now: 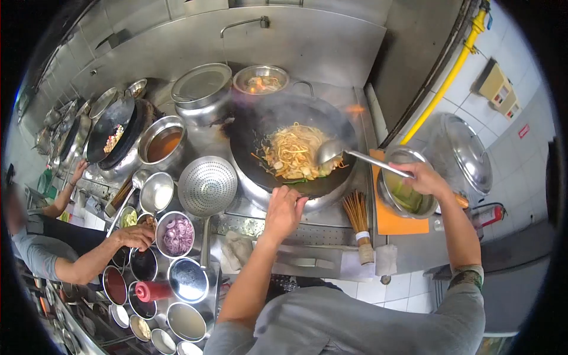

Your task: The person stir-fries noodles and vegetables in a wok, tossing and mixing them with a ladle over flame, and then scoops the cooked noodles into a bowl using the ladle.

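A stainless-steel counter (365, 121) holds a wide black wok (251, 127). The right hand (419, 178) has its fingers clamped round the long-handled steel ladle (354, 155), whose bowl meets the tangled yellow noodles (293, 149) inside the wok. The left hand (284, 212) touches the wok's near rim, thumb apart; whether its fingers grip, I cannot tell. A perforated steel skimmer (207, 186) lies left of the wok, a bundled bamboo brush (358, 222) near its lower right.

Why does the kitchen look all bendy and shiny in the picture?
Head view: the lens seems to bow the steel back wall, with black curved edges; light glares off the big lid; pale haze softens the wok.
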`<state>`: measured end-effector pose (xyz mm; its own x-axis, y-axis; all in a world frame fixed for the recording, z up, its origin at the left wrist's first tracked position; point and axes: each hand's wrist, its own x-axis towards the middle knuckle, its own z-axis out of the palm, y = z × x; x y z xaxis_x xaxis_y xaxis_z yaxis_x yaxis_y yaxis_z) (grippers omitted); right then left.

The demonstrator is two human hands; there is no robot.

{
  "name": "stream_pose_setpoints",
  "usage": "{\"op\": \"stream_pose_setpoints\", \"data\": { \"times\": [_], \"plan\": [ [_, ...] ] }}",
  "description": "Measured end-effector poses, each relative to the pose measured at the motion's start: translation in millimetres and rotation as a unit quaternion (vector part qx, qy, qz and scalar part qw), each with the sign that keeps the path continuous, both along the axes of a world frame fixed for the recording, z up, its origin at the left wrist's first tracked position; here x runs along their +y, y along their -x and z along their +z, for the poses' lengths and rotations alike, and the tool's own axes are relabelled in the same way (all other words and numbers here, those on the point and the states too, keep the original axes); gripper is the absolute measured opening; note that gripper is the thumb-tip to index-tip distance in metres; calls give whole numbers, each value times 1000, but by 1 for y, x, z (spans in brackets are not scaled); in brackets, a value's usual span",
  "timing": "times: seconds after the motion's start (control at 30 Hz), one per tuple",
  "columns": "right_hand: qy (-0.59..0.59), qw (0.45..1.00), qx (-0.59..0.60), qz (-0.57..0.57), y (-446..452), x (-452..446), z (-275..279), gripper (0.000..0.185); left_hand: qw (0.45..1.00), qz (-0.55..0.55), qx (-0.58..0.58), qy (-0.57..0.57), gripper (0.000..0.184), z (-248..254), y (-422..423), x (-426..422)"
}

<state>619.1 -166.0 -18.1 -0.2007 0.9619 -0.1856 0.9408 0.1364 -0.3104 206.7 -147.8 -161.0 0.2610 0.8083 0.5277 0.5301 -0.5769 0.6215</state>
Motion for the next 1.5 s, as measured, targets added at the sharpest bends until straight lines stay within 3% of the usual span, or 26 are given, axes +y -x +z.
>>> {"op": "stream_pose_setpoints", "data": {
  "times": [0.1, 0.13, 0.2, 0.27, 0.3, 0.4, 0.43, 0.53, 0.67, 0.77, 0.87, 0.93, 0.97, 1.07, 1.13, 1.2, 1.27, 1.3, 1.4, 1.43, 1.5],
  "plan": [
    [76, 994, 80, 7, 12, -11, -3, 59, 1000, -27, -8, 3, 14, 8, 1, -15],
    [105, 980, 166, -13, 15, -9, -15, 60, 999, -39, -11, 2, 14, 22, 1, -17],
    [73, 977, 196, 48, 23, 2, -34, 62, 999, -23, -20, 11, 12, 33, -5, -28],
    [133, 967, 218, -10, 32, 21, -52, 63, 1000, -14, -25, 13, 12, 29, -9, -29],
    [110, 974, 196, -19, 35, 29, -68, 63, 1000, -13, -8, -2, 13, 9, -10, -30],
    [-13, 996, 51, -66, 84, 13, -40, 62, 999, -1, 28, -36, 15, -25, 0, -59],
    [-150, 987, 55, 1, 70, 10, -65, 62, 999, -33, 24, -10, 16, -30, 10, -75],
    [-143, 988, 20, 46, 59, -10, -51, 63, 998, -64, -3, 20, 18, -4, 24, -115],
    [68, 989, 126, 22, 49, -3, -20, 65, 1000, -11, -17, -22, 13, 56, 9, -68],
    [20, 995, 91, 45, 53, 22, -34, 59, 1000, 3, -15, -9, 10, 30, -2, -38],
    [-49, 999, -22, -4, 90, 16, -20, 57, 1000, 11, 4, -25, 13, -32, -6, -45],
    [-99, 987, -119, -38, 96, 7, -20, 57, 1000, -7, 6, -1, 16, -35, 0, -78],
    [-138, 985, -102, -21, 87, -3, -17, 57, 1000, -21, -6, 6, 17, -29, 5, -96],
    [-27, 996, 78, -23, 48, -17, -17, 58, 1000, 4, -11, -5, 18, 0, 2, -86],
    [41, 983, 171, 49, 32, -16, -10, 60, 1000, 14, -20, 3, 17, 15, -5, -56],
    [165, 957, 237, 3, 31, -27, 6, 62, 999, 17, -39, 7, 16, 19, -4, -57],
    [284, 934, 216, -33, 31, -23, 18, 63, 998, 13, -54, -5, 16, 38, -7, -48],
    [218, 957, 191, 25, 34, -18, 7, 61, 999, 18, -50, 0, 16, 41, -13, -46],
    [91, 993, 75, -11, 70, -1, -12, 60, 999, 28, -25, 11, 17, 10, -22, -44],
    [101, 991, 58, -65, 74, 10, -28, 61, 999, 33, -15, 7, 17, -5, -23, -39],
    [-50, 998, -12, -31, 86, 6, -33, 59, 1000, 10, -8, -3, 18, -30, -13, -56]
  ]
}}
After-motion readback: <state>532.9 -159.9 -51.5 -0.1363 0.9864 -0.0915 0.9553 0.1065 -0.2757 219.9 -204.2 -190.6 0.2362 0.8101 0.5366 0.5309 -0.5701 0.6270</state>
